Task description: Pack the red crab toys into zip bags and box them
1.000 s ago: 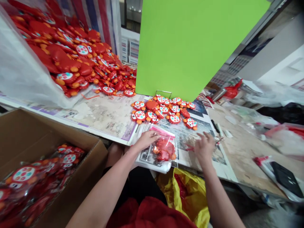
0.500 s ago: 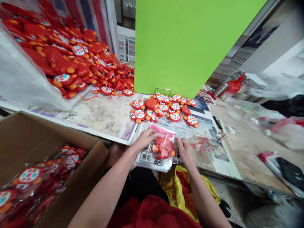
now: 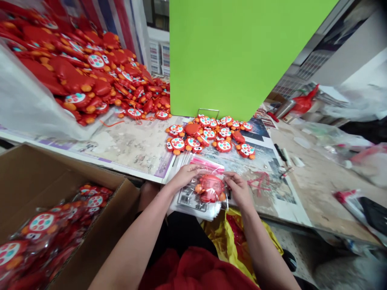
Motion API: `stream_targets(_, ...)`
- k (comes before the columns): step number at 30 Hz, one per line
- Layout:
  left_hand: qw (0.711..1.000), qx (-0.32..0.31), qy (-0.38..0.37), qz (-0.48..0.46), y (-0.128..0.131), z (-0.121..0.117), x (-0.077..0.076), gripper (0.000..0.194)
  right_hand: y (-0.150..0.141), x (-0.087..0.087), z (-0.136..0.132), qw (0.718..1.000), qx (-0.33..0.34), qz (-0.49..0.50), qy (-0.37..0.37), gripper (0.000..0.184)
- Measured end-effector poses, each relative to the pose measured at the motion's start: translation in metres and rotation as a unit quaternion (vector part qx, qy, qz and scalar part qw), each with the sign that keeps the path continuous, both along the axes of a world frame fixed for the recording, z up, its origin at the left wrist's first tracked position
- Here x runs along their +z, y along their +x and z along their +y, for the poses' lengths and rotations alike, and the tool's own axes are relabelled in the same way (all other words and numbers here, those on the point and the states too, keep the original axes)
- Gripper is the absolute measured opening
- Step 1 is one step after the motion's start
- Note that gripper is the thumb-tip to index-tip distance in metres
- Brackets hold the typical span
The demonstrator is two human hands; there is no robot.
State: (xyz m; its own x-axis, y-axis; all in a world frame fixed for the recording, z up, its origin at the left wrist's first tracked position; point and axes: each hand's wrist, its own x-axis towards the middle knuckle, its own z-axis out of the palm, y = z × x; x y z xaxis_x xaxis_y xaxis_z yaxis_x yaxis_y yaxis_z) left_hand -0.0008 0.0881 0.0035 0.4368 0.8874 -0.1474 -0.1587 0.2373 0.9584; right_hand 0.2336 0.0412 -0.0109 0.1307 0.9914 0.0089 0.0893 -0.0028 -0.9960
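Note:
A clear plastic bag (image 3: 208, 171) holds one red toy turtle (image 3: 211, 188) with orange feet, its plain back facing up. My left hand (image 3: 188, 174) pinches the bag's upper left edge. At the upper right edge, my right hand (image 3: 237, 184) has its fingers closed on the same bag. Underneath lies a stack of flat printed plastic bags (image 3: 196, 209) at the table's front edge. Just beyond my hands, several loose toy turtles (image 3: 223, 146) with white spotted shells lie in a group on the table.
A big pile of toy turtles (image 3: 96, 80) spills from a white sack (image 3: 33, 96) at left. Bagged turtles fill a cardboard box (image 3: 121, 197) below it. A green board (image 3: 236, 56) stands behind. Pens (image 3: 282, 155) and a black phone (image 3: 375, 215) lie right; a yellow bag (image 3: 220, 237) hangs below.
My right hand has moved up along the bag's right side to its upper corner, and its fingers have closed there. My left hand stays on the left edge.

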Motion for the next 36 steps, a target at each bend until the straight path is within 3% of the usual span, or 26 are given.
stream_targets(6, 0.999, 0.012, -0.046, 0.005, -0.003, -0.003, 0.009, 0.037, 0.004, -0.006, 0.005, 0.997, -0.012, 0.082, -0.009, 0.029)
stream_targets(11, 0.999, -0.017, -0.028, 0.001, -0.003, -0.005, 0.009, 0.042, 0.003, -0.003, 0.005, 0.991, -0.024, 0.129, 0.0, 0.031)
stream_targets(15, 1.0, -0.012, -0.027, -0.003, -0.003, -0.005, 0.007, 0.041, 0.002, -0.003, 0.004, 0.993, -0.029, 0.117, 0.002, 0.032)
stream_targets(24, 0.999, 0.012, -0.025, -0.025, -0.002, -0.005, 0.001, 0.019, 0.002, -0.006, 0.006, 0.996, -0.064, 0.067, -0.007, 0.004)
stream_targets(30, 1.0, 0.011, -0.003, -0.021, -0.004, -0.005, 0.001, 0.021, 0.006, -0.011, 0.007, 0.999, -0.043, 0.008, 0.014, 0.007)
stream_targets(36, 0.998, -0.028, 0.015, -0.048, -0.012, -0.007, 0.009, 0.031, -0.003, 0.0, 0.001, 0.999, -0.007, -0.024, 0.027, 0.019)
